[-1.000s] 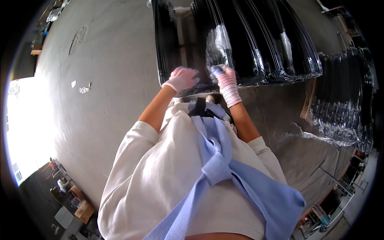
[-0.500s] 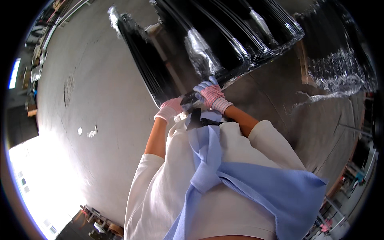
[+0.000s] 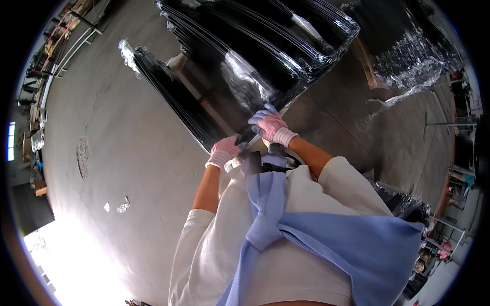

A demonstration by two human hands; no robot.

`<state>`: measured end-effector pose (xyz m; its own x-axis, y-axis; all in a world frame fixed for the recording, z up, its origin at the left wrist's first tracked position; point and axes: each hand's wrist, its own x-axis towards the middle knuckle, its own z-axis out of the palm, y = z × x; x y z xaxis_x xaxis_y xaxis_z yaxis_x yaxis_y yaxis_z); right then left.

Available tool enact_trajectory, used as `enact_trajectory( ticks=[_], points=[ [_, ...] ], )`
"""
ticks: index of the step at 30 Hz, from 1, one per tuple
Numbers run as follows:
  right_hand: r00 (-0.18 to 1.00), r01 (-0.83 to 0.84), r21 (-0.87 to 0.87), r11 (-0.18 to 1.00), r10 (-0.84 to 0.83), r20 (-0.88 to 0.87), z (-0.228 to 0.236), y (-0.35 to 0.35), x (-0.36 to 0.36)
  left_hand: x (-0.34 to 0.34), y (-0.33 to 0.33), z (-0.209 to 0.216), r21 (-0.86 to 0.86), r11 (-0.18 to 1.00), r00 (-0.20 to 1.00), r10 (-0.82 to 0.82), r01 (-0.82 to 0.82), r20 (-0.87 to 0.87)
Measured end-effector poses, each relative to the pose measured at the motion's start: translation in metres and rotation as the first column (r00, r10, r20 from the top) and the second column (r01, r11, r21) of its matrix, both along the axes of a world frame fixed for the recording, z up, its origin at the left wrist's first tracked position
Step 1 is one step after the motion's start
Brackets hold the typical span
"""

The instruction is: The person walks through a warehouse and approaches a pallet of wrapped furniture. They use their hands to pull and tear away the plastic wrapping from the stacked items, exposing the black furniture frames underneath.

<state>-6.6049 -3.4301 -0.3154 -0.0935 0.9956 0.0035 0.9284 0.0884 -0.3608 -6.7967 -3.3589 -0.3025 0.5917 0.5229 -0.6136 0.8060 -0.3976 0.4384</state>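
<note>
Both my hands wear pink-and-white striped work gloves with grey-blue fingers. In front of me lies a stack of long glossy black frames (image 3: 178, 112), rounded at the corners, with clear film around parts of it. My left hand (image 3: 225, 150) is closed around its near left end. Further right, my right hand (image 3: 269, 125) grips the near edge, fingers curled over it. Bunched clear film (image 3: 245, 74) covers the bars just beyond that hand. My palms and the underside of the edge are hidden.
Another black load wrapped in film (image 3: 403, 56) stands at the right, a loose film tail (image 3: 395, 99) trailing from it. Film scraps (image 3: 123, 205) lie on the concrete floor at the left. Racks (image 3: 66, 56) line the far left. More dark wrapped goods (image 3: 403, 201) show at my right side.
The black frames and the wrapped load have shifted left in view, while the floor scraps have slid downward. Both hands keep their hold on the near edge.
</note>
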Motion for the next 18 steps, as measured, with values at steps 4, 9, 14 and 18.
enact_trajectory(
  ticks=[4, 9, 14, 18],
  points=[
    [0.998, 0.058, 0.006, 0.998, -0.058, 0.029, 0.005, -0.005, -0.008, 0.001, -0.007, 0.011, 0.119, 0.993, 1.0, -0.023, 0.02, 0.022],
    [0.978, 0.177, 0.065, 0.982, -0.183, 0.099, -0.005, -0.012, -0.021, -0.006, -0.009, -0.003, 0.223, 0.972, 0.99, -0.096, 0.071, 0.104],
    [0.947, 0.284, 0.117, 0.952, -0.298, 0.121, -0.017, -0.018, -0.034, -0.005, -0.008, 0.001, 0.233, 0.969, 0.991, -0.104, 0.083, 0.08],
    [0.944, 0.307, 0.107, 0.946, -0.317, 0.093, -0.022, -0.019, -0.035, -0.005, -0.005, 0.003, 0.204, 0.976, 0.989, -0.101, 0.077, 0.11]
  ],
)
